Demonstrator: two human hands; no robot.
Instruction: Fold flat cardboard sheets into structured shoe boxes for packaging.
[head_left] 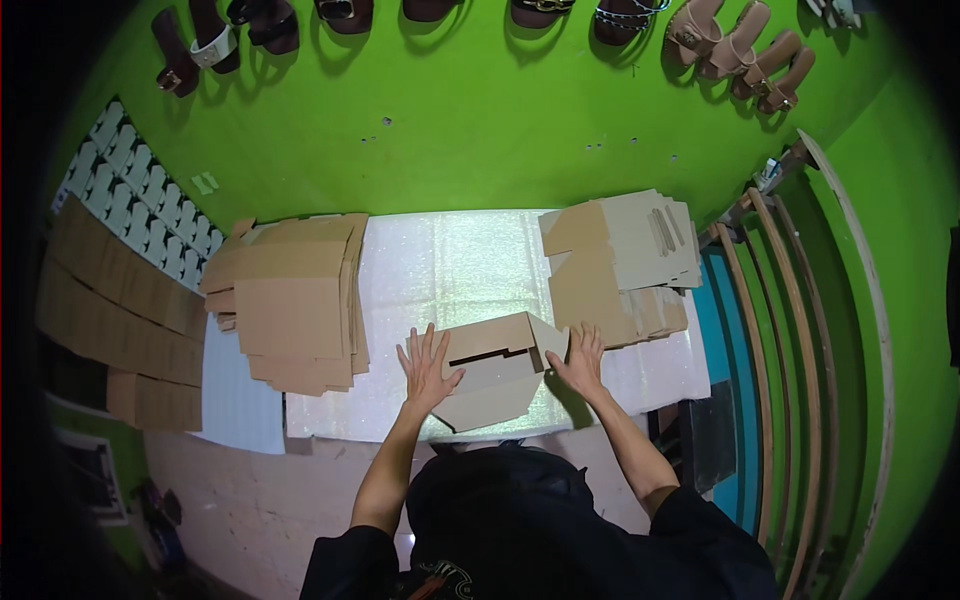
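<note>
A half-folded brown cardboard box (495, 362) lies on the white table (450, 265) near its front edge. My left hand (426, 368) rests flat on the box's left side, fingers spread. At the box's right end, my right hand (580, 362) presses against a side flap, fingers spread too. Neither hand grips anything. The box has a slot cut in its top panel.
A stack of flat cardboard blanks (295, 305) lies at the table's left, another stack (620, 265) at the right. Sandals (740, 50) hang on the green wall. Curved wooden slats (790, 330) stand to the right. More cardboard sheets (110, 310) lean at far left.
</note>
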